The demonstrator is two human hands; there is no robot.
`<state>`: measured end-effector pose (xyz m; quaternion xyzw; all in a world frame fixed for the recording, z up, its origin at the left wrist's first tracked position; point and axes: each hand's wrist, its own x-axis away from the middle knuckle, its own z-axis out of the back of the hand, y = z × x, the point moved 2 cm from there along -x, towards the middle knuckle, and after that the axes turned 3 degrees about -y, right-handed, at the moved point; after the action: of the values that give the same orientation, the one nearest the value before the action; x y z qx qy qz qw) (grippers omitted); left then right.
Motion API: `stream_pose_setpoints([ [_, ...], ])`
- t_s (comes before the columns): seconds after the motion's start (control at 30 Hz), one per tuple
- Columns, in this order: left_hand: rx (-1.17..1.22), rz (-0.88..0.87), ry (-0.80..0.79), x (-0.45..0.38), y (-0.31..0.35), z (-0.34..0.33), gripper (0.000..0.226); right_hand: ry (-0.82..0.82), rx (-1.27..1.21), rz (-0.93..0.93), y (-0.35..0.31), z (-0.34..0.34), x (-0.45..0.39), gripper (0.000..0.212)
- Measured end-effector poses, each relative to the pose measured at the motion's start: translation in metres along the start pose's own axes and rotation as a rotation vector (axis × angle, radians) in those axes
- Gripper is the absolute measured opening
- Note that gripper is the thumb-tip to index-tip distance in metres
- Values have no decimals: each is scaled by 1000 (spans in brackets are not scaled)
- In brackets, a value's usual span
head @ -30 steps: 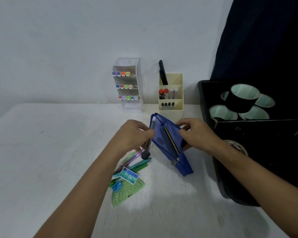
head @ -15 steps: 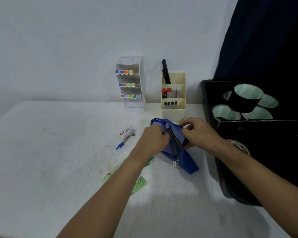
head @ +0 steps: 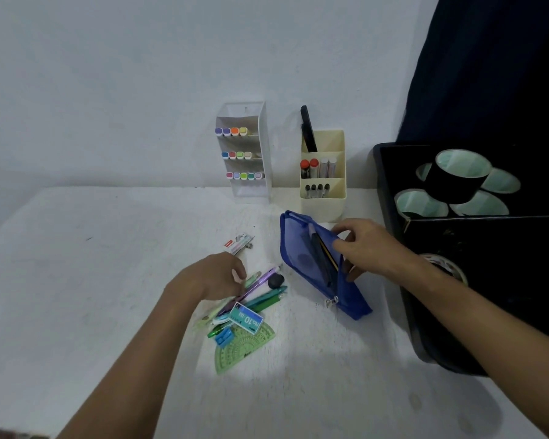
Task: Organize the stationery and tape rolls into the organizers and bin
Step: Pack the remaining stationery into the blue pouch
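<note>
Holding the mouth of the blue mesh zip pouch [head: 311, 261] open with my right hand [head: 366, 245], thumb and fingers pinching the far lip so the gap stays wide. 1 dark pen and 1 yellow pencil [head: 327, 258] already lie inside it. My left hand [head: 216, 275] was at the pouch mouth half a second ago feeding that pen in; now it's back down on the loose pile of pens and bits [head: 251, 299] left of the pouch, fingers curled onto something there, though I can't tell if it's actually got anything yet.

So 1 item is stowed and I'm on to the next pick. Pile has a purple pen [head: 260, 282], teal and green pens, a staples box [head: 246, 318], a green protractor [head: 244, 348]. Small packet [head: 238, 243] sits further back-left of the pouch. Behind the pouch, the cream desk organizer [head: 322, 182] and white marker rack [head: 244, 153] look filled. Black bin [head: 390, 191] right of the pouch holds the black tape rolls [head: 457, 179].
</note>
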<state>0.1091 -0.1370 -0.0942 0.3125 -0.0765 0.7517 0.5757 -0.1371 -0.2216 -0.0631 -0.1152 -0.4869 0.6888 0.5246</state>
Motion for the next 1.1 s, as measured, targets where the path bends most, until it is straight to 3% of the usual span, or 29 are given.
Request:
stream_pose_setpoints([
  [0.07,16,-5,29,-2,-1,-4,28,-8,39,-30,3,-1,0,19],
  [0.23,-36,-15,27,-5,-1,-6,25,174,402,40,8,-3,-1,21],
  [0.33,-34,27,90,-3,1,-3,27,123,214,61,6,-2,-1,23],
  [0.43,36,10,291,6,14,11,26,53,-15,-23,4,-1,0,23],
  [0.57,298,-69,527,18,43,35,29,21,-63,-76,2,-1,1,17],
  [0.67,657,-123,394,20,69,45,27,-10,-60,-63,1,-3,1,16],
  [0.73,742,-126,282,18,88,46,23,-32,-64,-44,0,-3,2,19],
  [0.8,672,-124,254,9,106,40,10,-47,-76,-22,-1,-3,3,22],
  [0.93,530,-57,208,-19,127,23,26,-17,-108,-5,-2,-3,4,20],
  [1.1,233,-53,320,-25,131,21,9,-3,-105,-7,0,-3,2,24],
])
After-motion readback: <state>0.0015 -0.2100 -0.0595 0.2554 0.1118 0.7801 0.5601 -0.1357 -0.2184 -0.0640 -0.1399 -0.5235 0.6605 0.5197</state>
